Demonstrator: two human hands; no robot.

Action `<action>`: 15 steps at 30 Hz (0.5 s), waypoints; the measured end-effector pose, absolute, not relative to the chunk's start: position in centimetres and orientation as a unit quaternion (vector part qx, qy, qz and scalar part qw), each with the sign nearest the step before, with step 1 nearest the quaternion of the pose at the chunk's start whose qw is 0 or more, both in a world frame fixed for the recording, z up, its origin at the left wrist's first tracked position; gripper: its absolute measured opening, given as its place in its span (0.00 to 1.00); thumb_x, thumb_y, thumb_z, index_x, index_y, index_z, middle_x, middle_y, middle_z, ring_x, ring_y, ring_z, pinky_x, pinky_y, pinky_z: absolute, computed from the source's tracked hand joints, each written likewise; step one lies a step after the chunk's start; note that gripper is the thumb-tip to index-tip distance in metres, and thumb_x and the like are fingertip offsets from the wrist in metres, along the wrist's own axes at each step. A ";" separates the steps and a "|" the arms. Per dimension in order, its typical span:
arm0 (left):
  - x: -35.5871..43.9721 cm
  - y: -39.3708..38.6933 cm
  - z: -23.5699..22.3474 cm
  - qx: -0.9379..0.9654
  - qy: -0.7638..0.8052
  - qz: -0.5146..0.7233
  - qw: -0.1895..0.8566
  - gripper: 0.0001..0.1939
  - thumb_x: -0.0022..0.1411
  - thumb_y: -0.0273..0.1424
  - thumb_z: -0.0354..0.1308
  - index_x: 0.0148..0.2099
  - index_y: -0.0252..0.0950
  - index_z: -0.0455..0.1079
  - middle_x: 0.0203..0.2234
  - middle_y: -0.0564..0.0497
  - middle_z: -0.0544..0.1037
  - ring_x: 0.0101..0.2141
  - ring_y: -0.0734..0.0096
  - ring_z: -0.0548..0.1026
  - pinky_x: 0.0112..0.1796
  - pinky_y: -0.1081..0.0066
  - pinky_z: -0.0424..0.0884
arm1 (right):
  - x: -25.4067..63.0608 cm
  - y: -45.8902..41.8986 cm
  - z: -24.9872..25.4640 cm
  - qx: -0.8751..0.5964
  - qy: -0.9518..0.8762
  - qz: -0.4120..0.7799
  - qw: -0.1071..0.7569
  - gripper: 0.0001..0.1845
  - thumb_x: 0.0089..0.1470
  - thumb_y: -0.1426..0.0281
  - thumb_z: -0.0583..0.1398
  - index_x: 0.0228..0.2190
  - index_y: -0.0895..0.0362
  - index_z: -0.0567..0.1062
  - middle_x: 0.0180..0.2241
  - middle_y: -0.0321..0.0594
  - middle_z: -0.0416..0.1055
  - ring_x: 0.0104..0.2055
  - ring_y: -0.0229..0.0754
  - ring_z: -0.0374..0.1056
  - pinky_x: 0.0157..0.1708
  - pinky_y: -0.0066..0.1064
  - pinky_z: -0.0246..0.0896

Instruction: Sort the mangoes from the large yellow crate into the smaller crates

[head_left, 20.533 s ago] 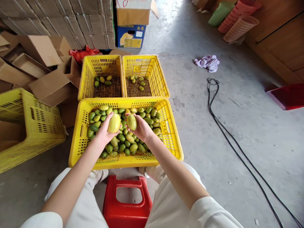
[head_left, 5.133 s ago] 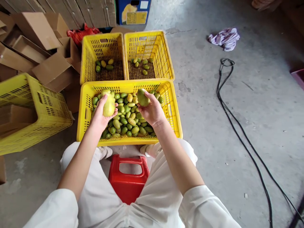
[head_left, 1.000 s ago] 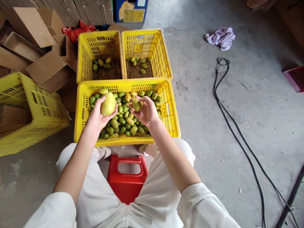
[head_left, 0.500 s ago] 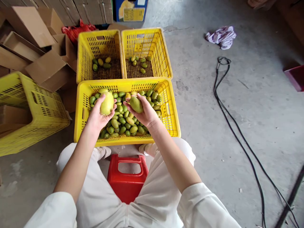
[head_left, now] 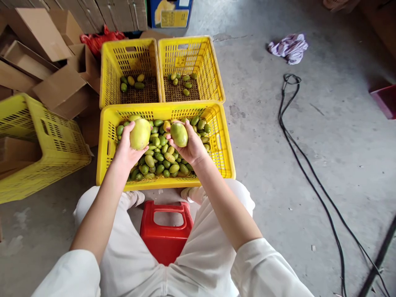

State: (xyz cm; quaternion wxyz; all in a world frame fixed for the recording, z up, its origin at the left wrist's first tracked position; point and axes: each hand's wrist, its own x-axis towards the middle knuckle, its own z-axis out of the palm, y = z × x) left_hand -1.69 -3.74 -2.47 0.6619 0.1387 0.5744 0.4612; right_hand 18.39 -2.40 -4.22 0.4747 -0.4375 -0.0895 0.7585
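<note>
In the head view, the left hand [head_left: 125,146] grasps a large pale fruit [head_left: 140,134] with the thumb along its side, and the right hand [head_left: 192,145] grips a smaller greener fruit [head_left: 179,134], both above the wide yellow crate [head_left: 165,185]. Since a second ago the greener fruit has been turned from end-on to show a broad, brighter side, while the pale fruit stays in its hand; I judge this to be turning a fruit to see its faces, with neither put down. Below both hands, loose fruits [head_left: 159,157] cover the crate's bottom. Beyond them, the left rear crate [head_left: 108,82] and right rear crate [head_left: 212,70] each hold a few. Left of the left hand lie a tilted crate [head_left: 63,144] and cardboard boxes [head_left: 62,88]; right of the right hand, a black cable [head_left: 280,115] and crumpled cloth [head_left: 290,48] rest on the concrete floor [head_left: 256,173].
</note>
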 end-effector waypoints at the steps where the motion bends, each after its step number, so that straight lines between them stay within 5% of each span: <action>1: -1.5 -3.8 -2.2 0.134 0.580 0.469 0.653 0.22 0.69 0.55 0.68 0.52 0.43 0.81 0.48 0.45 0.89 0.48 0.57 0.86 0.36 0.71 0.81 | 18.5 -2.3 -4.3 -0.433 -0.084 0.765 0.469 0.20 0.75 0.47 0.64 0.53 0.48 0.78 0.41 0.41 0.85 0.41 0.48 0.85 0.32 0.34 0.84; 4: -0.7 -3.9 -1.5 0.121 0.597 0.477 0.634 0.20 0.73 0.50 0.63 0.51 0.40 0.82 0.43 0.42 0.89 0.48 0.49 0.88 0.38 0.63 0.86 | 18.7 -2.1 -4.5 -0.424 -0.069 0.777 0.459 0.22 0.79 0.46 0.57 0.56 0.49 0.77 0.39 0.40 0.86 0.37 0.47 0.84 0.30 0.32 0.84; 8: 0.0 -3.8 -1.0 0.124 0.583 0.489 0.637 0.16 0.76 0.45 0.59 0.51 0.40 0.81 0.40 0.41 0.88 0.52 0.42 0.90 0.43 0.56 0.90 | 18.8 -2.2 -4.3 -0.429 -0.082 0.768 0.467 0.22 0.73 0.45 0.66 0.51 0.50 0.80 0.36 0.41 0.84 0.37 0.47 0.83 0.32 0.33 0.84; 12: 0.0 -3.8 -1.6 0.126 0.589 0.473 0.643 0.21 0.79 0.50 0.57 0.48 0.39 0.79 0.36 0.43 0.87 0.47 0.49 0.91 0.41 0.62 0.88 | 18.7 -2.5 -3.7 -0.441 -0.114 0.758 0.467 0.22 0.67 0.43 0.71 0.47 0.47 0.81 0.33 0.38 0.81 0.33 0.46 0.79 0.29 0.34 0.82; 15: -0.6 -3.8 -2.7 0.139 0.595 0.461 0.643 0.20 0.74 0.53 0.66 0.48 0.40 0.78 0.31 0.47 0.83 0.38 0.56 0.89 0.35 0.68 0.84 | 18.5 -2.6 -3.3 -0.433 -0.131 0.760 0.466 0.22 0.66 0.44 0.73 0.42 0.47 0.79 0.30 0.36 0.79 0.31 0.43 0.76 0.24 0.29 0.73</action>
